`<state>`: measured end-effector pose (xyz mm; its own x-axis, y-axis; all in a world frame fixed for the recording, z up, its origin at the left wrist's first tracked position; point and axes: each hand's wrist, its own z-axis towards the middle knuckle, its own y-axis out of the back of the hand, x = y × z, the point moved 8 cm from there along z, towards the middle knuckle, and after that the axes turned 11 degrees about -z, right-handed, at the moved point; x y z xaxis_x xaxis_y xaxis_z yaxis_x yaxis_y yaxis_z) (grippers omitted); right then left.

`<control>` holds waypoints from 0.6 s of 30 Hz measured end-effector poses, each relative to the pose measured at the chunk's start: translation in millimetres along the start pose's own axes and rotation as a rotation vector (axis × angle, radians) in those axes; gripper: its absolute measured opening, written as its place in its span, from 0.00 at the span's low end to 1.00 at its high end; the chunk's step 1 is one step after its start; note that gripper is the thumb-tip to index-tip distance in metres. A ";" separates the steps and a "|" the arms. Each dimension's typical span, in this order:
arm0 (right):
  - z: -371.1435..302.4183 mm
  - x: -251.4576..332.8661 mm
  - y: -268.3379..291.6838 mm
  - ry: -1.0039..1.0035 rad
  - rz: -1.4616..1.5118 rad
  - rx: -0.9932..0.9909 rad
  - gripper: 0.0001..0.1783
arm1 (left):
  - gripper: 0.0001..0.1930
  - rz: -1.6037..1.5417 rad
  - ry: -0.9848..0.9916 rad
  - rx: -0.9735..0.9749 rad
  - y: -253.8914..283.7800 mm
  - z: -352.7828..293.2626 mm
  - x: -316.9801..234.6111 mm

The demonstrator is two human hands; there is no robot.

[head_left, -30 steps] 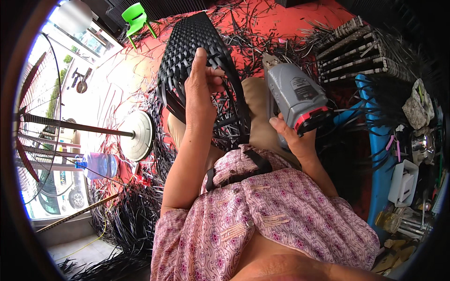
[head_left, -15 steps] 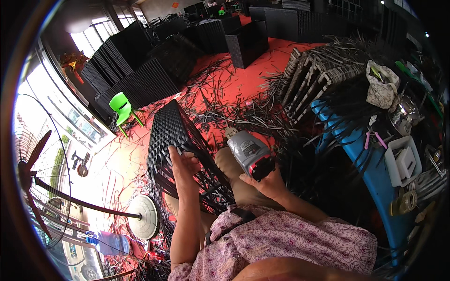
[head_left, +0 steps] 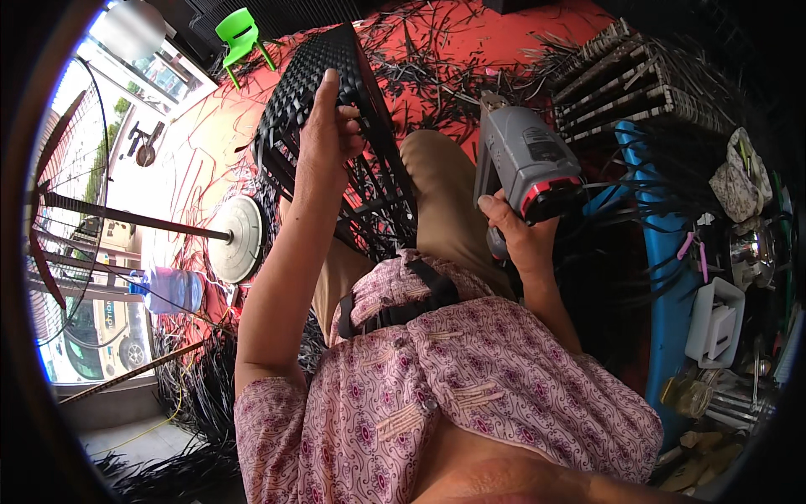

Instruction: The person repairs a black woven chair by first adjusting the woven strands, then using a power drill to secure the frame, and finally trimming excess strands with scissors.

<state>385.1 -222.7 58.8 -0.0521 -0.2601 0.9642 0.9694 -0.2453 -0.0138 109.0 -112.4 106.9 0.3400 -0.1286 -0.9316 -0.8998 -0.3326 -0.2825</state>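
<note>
Left of the khaki-trousered right knee [head_left: 432, 155], the left hand [head_left: 323, 141] is raised, its thumb [head_left: 327, 88] straight and pointing upward, the other fingers [head_left: 348, 128] curled toward the knee; how firmly they press cannot be told. The bare left forearm [head_left: 285, 260] climbs from below and left of the knee, wrist nearly straight. Below and right of the knee, the right hand [head_left: 527, 242] is closed in a grip, the right forearm [head_left: 556, 307] slanting down away from the knee.
</note>
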 end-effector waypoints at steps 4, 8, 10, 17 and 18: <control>2.9 -8.4 -2.3 0.032 -0.037 0.010 0.12 | 0.25 0.078 -0.046 0.005 1.2 12.5 -1.5; 5.7 -4.6 -5.4 0.020 -0.022 0.012 0.10 | 0.19 -0.102 0.007 0.037 4.2 13.3 3.9; 5.5 -5.2 -6.7 0.005 -0.036 0.029 0.09 | 0.17 -0.121 0.047 0.043 5.6 10.7 6.6; 3.9 -14.2 -11.0 -0.064 -0.049 0.081 0.15 | 0.21 -0.291 0.149 0.098 6.6 17.3 15.7; 3.5 -14.2 -11.4 -0.056 -0.061 0.088 0.15 | 0.22 -0.296 0.151 0.093 6.1 17.4 15.9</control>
<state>375.7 -213.0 46.1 -0.1009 -0.1941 0.9758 0.9821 -0.1759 0.0666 104.2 -100.2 86.4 0.6206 -0.1781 -0.7637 -0.7747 -0.2900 -0.5619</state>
